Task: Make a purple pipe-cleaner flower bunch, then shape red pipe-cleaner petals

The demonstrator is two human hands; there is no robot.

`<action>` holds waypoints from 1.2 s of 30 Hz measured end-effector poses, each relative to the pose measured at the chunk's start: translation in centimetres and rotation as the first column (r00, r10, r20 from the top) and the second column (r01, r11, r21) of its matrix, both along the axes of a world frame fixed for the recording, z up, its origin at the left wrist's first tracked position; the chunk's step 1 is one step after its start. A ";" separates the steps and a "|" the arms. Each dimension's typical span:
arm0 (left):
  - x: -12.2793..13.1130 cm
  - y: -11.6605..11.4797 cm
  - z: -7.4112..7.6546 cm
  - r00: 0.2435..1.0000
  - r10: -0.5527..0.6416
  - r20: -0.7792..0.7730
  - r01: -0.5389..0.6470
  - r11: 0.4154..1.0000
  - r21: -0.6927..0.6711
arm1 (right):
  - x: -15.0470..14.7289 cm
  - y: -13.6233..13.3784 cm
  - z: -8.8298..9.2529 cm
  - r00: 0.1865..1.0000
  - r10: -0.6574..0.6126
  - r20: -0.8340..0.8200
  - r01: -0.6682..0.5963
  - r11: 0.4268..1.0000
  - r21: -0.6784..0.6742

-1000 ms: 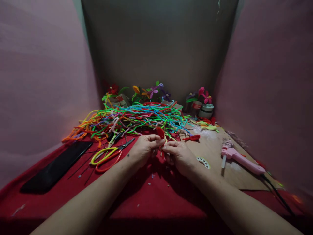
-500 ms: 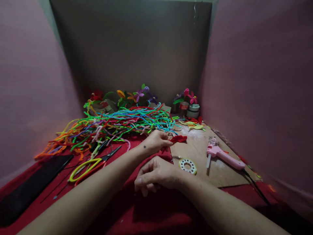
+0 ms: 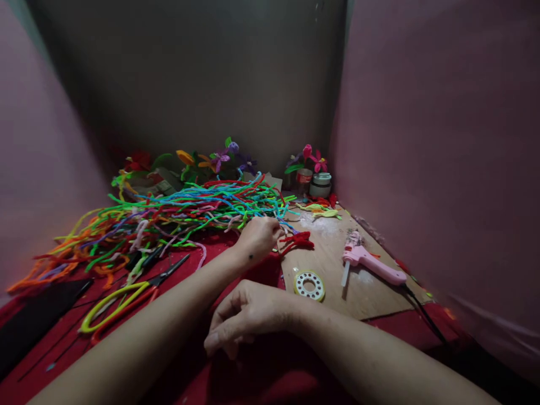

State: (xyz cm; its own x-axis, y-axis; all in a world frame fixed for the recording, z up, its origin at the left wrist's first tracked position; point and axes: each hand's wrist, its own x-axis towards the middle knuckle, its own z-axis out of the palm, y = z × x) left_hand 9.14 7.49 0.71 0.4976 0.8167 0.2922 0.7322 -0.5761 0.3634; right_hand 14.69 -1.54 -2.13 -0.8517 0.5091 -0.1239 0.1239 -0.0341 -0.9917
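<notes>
My left hand [image 3: 260, 239] is closed at the front edge of a heap of colourful pipe cleaners [image 3: 202, 205]. Its fingertips point away from me, so whatever they may grip is hidden. Just right of it, a red fuzzy pipe-cleaner piece [image 3: 300, 240] lies on the brown board [image 3: 324, 259]. Nearer to me, my right hand [image 3: 248, 315] hovers above the red cloth with fingers curled and thumb against them. Anything inside that curl cannot be made out. A roll of clear tape [image 3: 309, 286] rests on the board, beyond my right wrist.
A pink glue gun [image 3: 373, 263] with a black cord lies on the board's right. Yellow-and-red scissors [image 3: 126, 304] and a black flat object [image 3: 37, 320] are at left. Pipe-cleaner flowers [image 3: 221, 160] and a lidded jar [image 3: 320, 184] stand along the back wall.
My left hand has come away from the red piece, which stays on the board, and its fingers have curled in. My right hand is slightly lower and further left; the view has turned right.
</notes>
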 end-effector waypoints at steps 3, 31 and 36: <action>-2.0 -0.9 0.4 0.999 0.023 -0.043 -0.023 1.000 -0.006 | 0.0 -0.1 0.0 1.000 -0.014 0.022 0.014 1.000 -0.015; -9.3 7.9 7.0 0.913 0.399 0.080 -0.404 0.868 0.288 | -4.8 0.7 -2.6 0.836 -0.541 -0.092 0.373 0.436 0.819; -8.6 12.5 7.2 0.886 0.464 -0.023 -0.431 0.839 0.331 | -4.8 0.3 -2.9 0.859 -0.501 -0.107 0.287 0.296 0.911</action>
State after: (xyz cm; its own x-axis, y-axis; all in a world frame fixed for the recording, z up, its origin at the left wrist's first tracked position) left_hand 0.53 19.97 7.94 0.1388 0.8337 0.5344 0.9595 -0.2469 0.1359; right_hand 9.84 -1.19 -5.07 -0.5328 0.6782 0.5061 0.5176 0.7343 -0.4391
